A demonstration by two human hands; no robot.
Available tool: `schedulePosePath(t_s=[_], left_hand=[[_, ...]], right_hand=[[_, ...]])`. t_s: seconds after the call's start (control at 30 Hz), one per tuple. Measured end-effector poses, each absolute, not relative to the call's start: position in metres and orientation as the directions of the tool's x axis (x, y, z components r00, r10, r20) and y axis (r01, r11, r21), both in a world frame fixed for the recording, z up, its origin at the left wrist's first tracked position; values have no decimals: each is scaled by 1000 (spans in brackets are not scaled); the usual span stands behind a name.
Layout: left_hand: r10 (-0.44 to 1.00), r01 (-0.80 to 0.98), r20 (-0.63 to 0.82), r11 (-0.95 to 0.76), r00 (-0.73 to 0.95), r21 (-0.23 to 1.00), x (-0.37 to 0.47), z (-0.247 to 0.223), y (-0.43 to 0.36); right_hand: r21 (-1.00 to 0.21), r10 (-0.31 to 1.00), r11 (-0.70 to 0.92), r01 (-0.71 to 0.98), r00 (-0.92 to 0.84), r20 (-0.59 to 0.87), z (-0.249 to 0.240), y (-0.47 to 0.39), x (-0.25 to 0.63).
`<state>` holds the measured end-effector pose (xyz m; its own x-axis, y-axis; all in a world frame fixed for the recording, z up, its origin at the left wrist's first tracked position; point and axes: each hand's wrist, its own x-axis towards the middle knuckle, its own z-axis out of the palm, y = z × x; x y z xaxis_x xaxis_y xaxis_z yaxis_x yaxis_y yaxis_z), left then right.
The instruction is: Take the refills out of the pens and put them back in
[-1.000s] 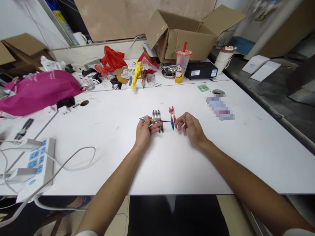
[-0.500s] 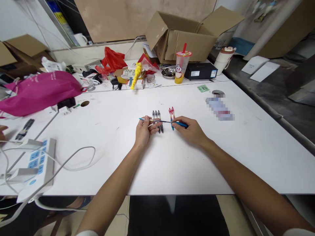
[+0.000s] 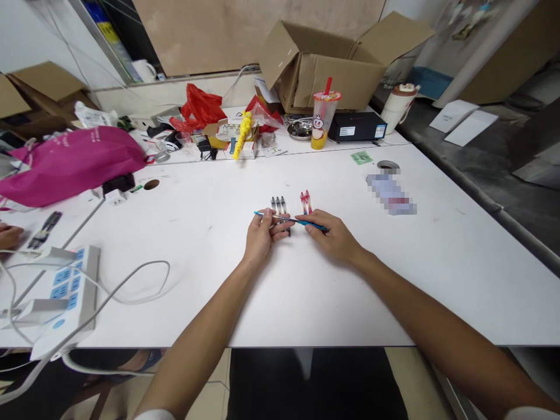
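My left hand [image 3: 262,233] pinches a thin pen part with a light blue end [image 3: 261,214], which slants toward my right hand. My right hand [image 3: 330,233] is closed on a blue pen barrel [image 3: 312,225], and the two parts meet between my hands. Under and behind my left fingers lie three dark-tipped clear pens [image 3: 278,203], side by side on the white table, their lower parts partly hidden. Red-tipped pens [image 3: 305,201] lie beyond my right fingertips, partly covered by that hand.
A power strip [image 3: 90,286] with looping white cables lies at the left, below a magenta bag [image 3: 79,160]. Another person's hand [image 3: 9,236] shows at the left edge. Along the back stand a drink cup [image 3: 324,119], a black box [image 3: 357,126] and a cardboard box [image 3: 324,70].
My hands have come closer together. The thin part has shifted right with my left hand, and the visible gap between it and the blue barrel has closed. The other person's hand reaches further in.
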<state>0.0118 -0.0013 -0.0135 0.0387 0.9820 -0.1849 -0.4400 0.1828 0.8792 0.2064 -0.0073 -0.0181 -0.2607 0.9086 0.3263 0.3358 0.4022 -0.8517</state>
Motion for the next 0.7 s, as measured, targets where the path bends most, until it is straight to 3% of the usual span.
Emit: schedulePosePath(t_s=[0.23,0.4,0.5,0.7], left_hand=[[982,-354,-133,173,134,919,14,-13,-4],[988,-359,-137,153,69,921,10,-13,-2],[991,-361,-129,137,45,923,8,-13,0],[992,-350,-118,122,32,929,7,-11,0]], right_hand=[[-952,976,164,259,-180,119,-20,-12,201],[-940,964,239,243,-176,200,-17,-13,200],[-935,957,216,283,-253,144,-18,-11,201],[-930,964,215,297,-217,154,-17,-11,202]])
